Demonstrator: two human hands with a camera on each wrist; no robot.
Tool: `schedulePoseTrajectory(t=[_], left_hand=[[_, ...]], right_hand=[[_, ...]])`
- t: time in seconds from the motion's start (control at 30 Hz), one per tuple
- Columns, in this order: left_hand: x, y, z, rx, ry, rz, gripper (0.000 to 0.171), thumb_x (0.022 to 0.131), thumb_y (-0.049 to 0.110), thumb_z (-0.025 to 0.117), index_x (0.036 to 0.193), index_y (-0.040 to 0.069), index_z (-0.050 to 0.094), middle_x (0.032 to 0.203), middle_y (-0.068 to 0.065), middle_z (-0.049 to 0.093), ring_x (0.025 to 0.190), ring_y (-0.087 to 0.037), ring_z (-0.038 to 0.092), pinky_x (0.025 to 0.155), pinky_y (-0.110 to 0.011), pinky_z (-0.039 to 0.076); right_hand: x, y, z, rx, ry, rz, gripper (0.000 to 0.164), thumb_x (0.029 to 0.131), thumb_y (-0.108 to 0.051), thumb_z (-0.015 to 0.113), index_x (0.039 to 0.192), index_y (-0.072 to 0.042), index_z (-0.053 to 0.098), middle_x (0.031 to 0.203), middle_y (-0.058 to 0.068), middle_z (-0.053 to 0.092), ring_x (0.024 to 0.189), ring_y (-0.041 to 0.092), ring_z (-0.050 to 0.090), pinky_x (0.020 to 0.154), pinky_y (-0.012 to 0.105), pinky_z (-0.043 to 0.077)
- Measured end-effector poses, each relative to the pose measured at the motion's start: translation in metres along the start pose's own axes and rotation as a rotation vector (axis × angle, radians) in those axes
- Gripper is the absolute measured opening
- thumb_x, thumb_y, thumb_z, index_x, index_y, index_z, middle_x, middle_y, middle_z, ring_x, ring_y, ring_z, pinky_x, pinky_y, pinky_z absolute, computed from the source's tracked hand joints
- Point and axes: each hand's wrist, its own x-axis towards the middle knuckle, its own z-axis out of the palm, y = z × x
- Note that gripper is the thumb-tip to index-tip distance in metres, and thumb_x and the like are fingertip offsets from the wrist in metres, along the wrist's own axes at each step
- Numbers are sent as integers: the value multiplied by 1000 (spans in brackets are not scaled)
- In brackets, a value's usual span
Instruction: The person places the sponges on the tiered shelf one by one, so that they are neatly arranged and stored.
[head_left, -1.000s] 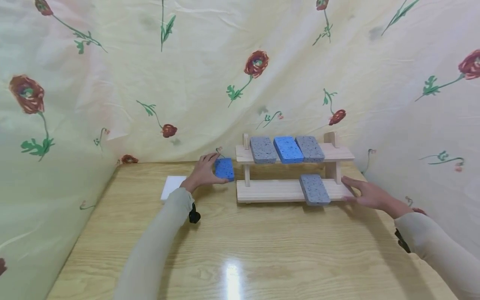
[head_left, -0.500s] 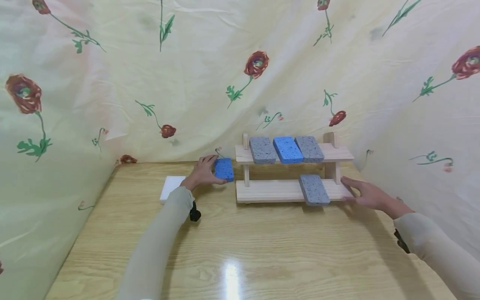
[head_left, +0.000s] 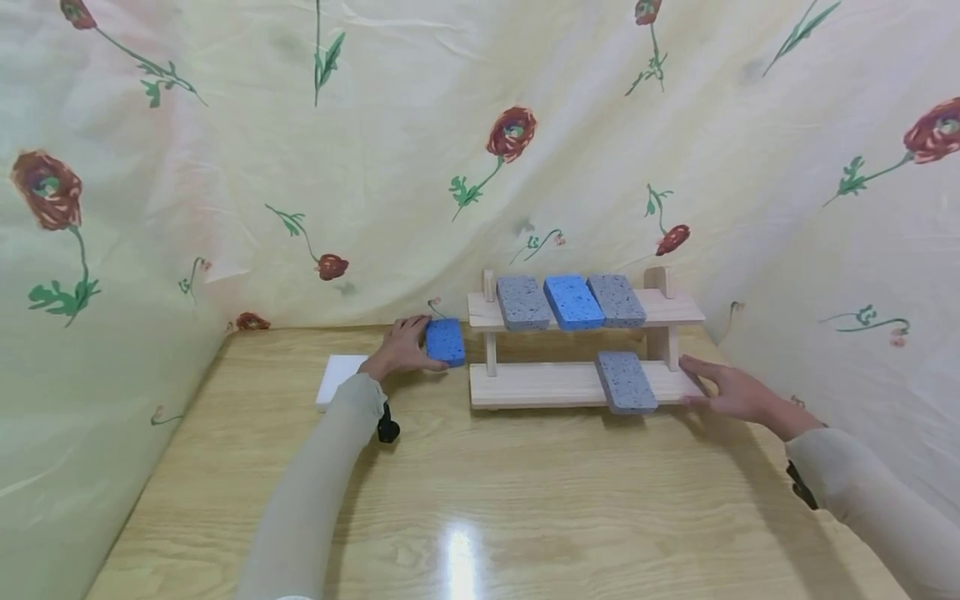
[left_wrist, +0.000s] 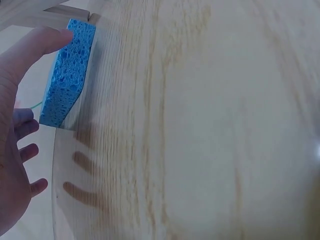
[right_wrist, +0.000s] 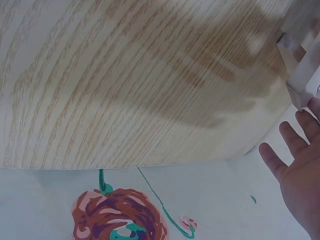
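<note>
In the head view my left hand [head_left: 405,348] holds a speckled blue sponge [head_left: 446,342] between thumb and fingers, just left of a two-tier wooden rack [head_left: 536,385]. The left wrist view shows the thumb at one end of this sponge [left_wrist: 70,70], a finger by the other, and the remaining fingers spread. My right hand [head_left: 731,393] is at the right end of the rack's lower board, fingers extended, fingertips at the wood. Along the upper shelf lean a grey sponge [head_left: 523,302], a blue sponge [head_left: 573,302] and another grey sponge [head_left: 617,300]. One grey sponge [head_left: 626,382] lies tilted on the lower shelf.
A flat white block [head_left: 339,379] lies on the wooden table [head_left: 480,492], partly behind the left wrist. Flowered cloth [head_left: 405,167] hangs close behind the rack and along both sides. The rack's posts [head_left: 491,354] stand between its two shelves.
The head view has shifted slightly. Both hands, the sponges and the rack stay practically where they were.
</note>
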Motion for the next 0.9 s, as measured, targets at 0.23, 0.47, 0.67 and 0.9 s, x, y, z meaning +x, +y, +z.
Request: schedulePoseTrajectory(t=[0.23, 0.47, 0.67, 0.9], left_hand=[[0, -5, 1, -5, -11, -6, 117, 75, 58, 79, 164, 10, 20, 168, -15, 25, 152, -43, 19, 122, -66, 20], [2, -7, 1, 0, -10, 0, 115, 74, 56, 80, 163, 11, 23, 168, -13, 27, 151, -40, 21, 122, -65, 20], [1, -7, -1, 12, -16, 10, 114, 75, 57, 79, 163, 10, 24, 167, -13, 27, 151, -41, 22, 122, -64, 21], [0, -8, -3, 19, -15, 4, 110, 75, 58, 78, 161, 10, 29, 167, -14, 29, 151, -41, 22, 122, -65, 19]], right_hand=[[1, -2, 1, 19, -16, 8, 87, 94, -45, 70, 152, 9, 37, 156, 33, 36, 140, 59, 35, 107, 72, 34], [1, -1, 1, 24, -8, -7, 86, 93, -43, 70, 151, 11, 37, 156, 34, 36, 140, 58, 35, 108, 71, 33], [1, -1, 1, 12, 4, -15, 85, 92, -42, 72, 150, 11, 39, 154, 34, 38, 138, 58, 38, 106, 70, 36], [2, 0, 1, 18, -21, 9, 87, 93, -44, 71, 152, 10, 37, 155, 34, 36, 140, 58, 36, 107, 70, 35]])
